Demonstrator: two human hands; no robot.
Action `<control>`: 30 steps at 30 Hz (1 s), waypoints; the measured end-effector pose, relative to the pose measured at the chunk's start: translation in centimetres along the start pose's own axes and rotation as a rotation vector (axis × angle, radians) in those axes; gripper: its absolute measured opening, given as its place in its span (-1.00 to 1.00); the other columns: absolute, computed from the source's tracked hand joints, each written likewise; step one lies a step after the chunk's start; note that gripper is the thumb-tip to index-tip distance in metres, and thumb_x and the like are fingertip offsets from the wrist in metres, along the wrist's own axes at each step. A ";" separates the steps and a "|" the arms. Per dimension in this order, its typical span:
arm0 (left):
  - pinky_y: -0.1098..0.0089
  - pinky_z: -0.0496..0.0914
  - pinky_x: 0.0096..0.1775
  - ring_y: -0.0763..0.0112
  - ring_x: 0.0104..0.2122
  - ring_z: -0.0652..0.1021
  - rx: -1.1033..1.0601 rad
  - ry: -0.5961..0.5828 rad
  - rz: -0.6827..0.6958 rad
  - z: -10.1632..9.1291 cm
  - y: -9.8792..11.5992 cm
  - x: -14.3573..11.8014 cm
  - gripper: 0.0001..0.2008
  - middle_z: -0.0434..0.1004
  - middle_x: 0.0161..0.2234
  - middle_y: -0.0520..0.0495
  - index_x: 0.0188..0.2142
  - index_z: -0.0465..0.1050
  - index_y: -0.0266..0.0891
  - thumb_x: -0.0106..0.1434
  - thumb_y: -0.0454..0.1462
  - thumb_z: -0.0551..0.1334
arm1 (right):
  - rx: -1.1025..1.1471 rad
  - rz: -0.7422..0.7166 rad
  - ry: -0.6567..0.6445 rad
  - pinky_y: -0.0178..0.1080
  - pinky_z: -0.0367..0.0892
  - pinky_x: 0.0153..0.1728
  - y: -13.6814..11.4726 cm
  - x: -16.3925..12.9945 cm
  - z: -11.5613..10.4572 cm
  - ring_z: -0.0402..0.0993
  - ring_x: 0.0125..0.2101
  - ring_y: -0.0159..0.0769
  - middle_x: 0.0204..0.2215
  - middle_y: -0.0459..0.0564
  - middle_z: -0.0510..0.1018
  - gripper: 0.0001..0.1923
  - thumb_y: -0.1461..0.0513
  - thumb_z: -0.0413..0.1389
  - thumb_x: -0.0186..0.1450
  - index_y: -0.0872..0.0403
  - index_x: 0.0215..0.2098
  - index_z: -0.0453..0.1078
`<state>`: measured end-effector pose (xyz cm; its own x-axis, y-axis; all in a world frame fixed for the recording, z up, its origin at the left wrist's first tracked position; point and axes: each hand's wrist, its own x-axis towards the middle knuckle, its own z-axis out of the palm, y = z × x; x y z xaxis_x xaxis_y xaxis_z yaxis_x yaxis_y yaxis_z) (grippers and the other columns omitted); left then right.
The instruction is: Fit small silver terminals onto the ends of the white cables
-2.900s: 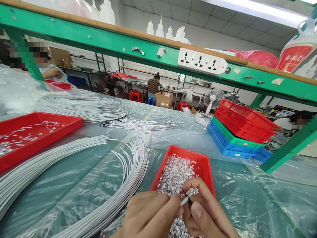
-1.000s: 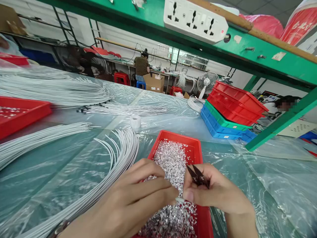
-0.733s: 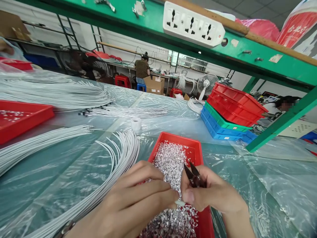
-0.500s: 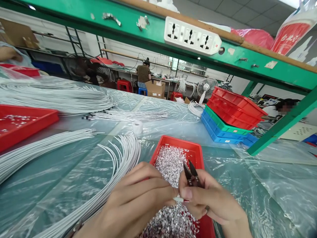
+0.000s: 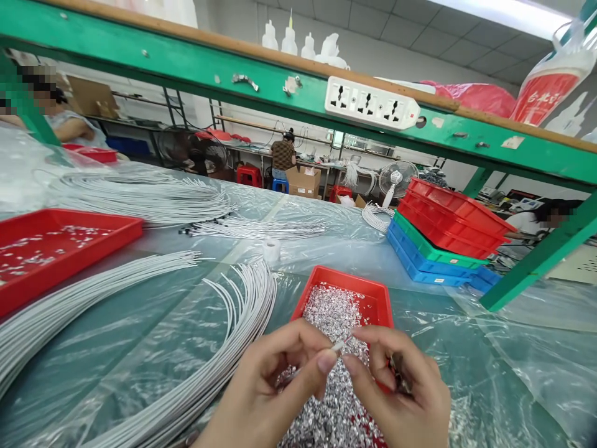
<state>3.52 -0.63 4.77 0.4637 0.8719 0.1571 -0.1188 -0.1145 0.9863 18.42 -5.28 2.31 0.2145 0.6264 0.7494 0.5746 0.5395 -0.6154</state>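
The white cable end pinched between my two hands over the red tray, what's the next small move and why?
Probably seat a silver piece onto that tip. The left hand and right hand meet on the white cable end above the red tray of silver pieces, and the dark snips sit tucked in the right palm, not at the tip.

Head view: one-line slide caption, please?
Left hand and right hand pinch a white wire end over a red plastic tray of silver metal bits.

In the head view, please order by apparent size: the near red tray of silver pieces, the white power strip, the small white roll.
1. Near red tray, though nearness to the camera enlarges it.
2. White power strip.
3. Small white roll.
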 end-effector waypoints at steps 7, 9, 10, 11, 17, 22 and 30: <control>0.42 0.04 -0.49 0.51 -0.58 0.19 -0.054 -0.151 -0.141 -0.4 0.5 0.4 -0.71 0.21 -0.64 0.14 -0.50 0.34 -0.21 0.20 -0.06 0.22 | -0.033 -0.091 -0.073 -0.38 0.01 -0.72 0.1 0.5 -0.3 0.03 -0.73 -0.46 -0.65 -0.32 0.10 -0.76 0.39 0.12 0.30 -0.08 -0.16 0.39; 0.42 0.03 -0.49 0.52 -0.58 0.18 -0.072 -0.193 -0.151 -0.6 0.5 0.5 -0.69 0.20 -0.64 0.15 -0.50 0.33 -0.21 0.21 -0.05 0.22 | 0.002 -0.086 -0.097 -0.38 -0.01 -0.74 0.2 0.7 -0.4 0.01 -0.74 -0.46 -0.65 -0.33 0.07 -0.75 0.40 0.11 0.29 -0.09 -0.16 0.39; 0.42 0.03 -0.49 0.52 -0.58 0.18 -0.083 -0.212 -0.156 -0.7 0.6 0.5 -0.68 0.20 -0.64 0.15 -0.50 0.33 -0.21 0.22 -0.04 0.22 | 0.007 -0.083 -0.101 -0.39 0.00 -0.74 0.2 0.7 -0.4 0.01 -0.74 -0.46 -0.65 -0.33 0.07 -0.75 0.40 0.12 0.29 -0.09 -0.17 0.39; 0.43 0.02 -0.50 0.52 -0.58 0.18 -0.096 -0.230 -0.160 -0.8 0.6 0.6 -0.68 0.20 -0.64 0.15 -0.49 0.32 -0.22 0.22 -0.03 0.23 | 0.008 -0.079 -0.102 -0.40 0.01 -0.74 0.2 0.7 -0.5 0.02 -0.74 -0.46 -0.65 -0.33 0.08 -0.75 0.39 0.12 0.29 -0.09 -0.17 0.39; 0.47 -0.06 -0.55 0.56 -0.60 0.11 -0.223 -0.363 -0.209 -1.1 0.3 1.0 -0.61 0.15 -0.63 0.17 -0.47 0.28 -0.23 0.24 0.01 0.26 | -0.012 -0.087 -0.110 -0.43 0.05 -0.72 0.1 0.6 -0.7 0.06 -0.74 -0.48 -0.65 -0.33 0.13 -0.76 0.39 0.11 0.29 -0.08 -0.18 0.40; 0.49 -0.09 -0.60 0.59 -0.63 0.08 -0.324 -0.471 -0.192 -1.3 -0.6 1.3 -0.64 0.16 -0.63 0.17 -0.46 0.25 -0.22 0.31 -0.04 0.23 | -0.057 -0.116 -0.108 -0.43 0.06 -0.72 -0.1 0.7 -0.9 0.10 -0.73 -0.50 -0.65 -0.33 0.15 -0.78 0.41 0.10 0.29 -0.05 -0.22 0.38; 0.48 -0.09 -0.58 0.58 -0.63 0.04 -0.283 -0.405 -0.194 -1.1 -0.5 1.1 -0.64 0.13 -0.64 0.18 -0.47 0.27 -0.23 0.28 -0.04 0.25 | -0.151 -0.133 -0.110 -0.42 0.10 -0.69 -0.5 0.7 -1.0 0.19 -0.73 -0.52 -0.66 -0.33 0.25 -0.83 0.39 0.10 0.33 -0.02 -0.23 0.37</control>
<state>3.11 0.92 4.35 0.7962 0.6040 0.0350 -0.2035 0.2128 0.9557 19.12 -5.66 3.43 0.0464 0.6177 0.7851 0.7054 0.5362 -0.4636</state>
